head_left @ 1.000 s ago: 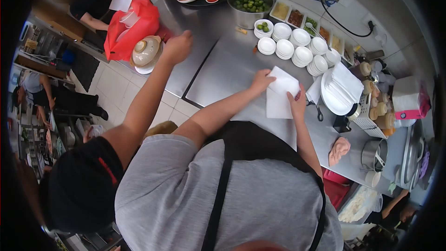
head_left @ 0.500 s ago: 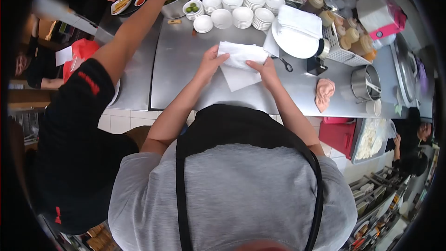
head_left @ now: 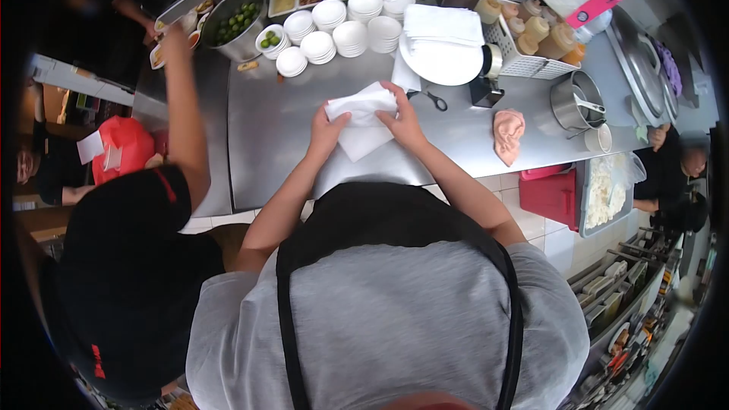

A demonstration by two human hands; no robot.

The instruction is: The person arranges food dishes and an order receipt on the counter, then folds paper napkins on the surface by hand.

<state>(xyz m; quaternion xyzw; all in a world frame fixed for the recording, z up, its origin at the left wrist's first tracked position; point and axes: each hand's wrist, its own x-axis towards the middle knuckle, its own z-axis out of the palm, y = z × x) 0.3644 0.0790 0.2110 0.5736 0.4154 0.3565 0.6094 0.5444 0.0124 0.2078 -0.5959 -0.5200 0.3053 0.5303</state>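
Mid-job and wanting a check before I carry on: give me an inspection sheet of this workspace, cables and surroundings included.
Surface: steel counter, seam at left.
Job's things: white sheets, layered; paper or cloth, cannot tell.
Clutter: scissors, pink cloth, stacked white dishes.
Grips: left grip and right grip hold the sheets from either side.
Cables: nothing seen.
Surroundings: co-worker's arm, partly blurred, over the counter's left part; another person at far right.

Counter with bowls, probably a cloth

Left hand and right hand hold white sheets
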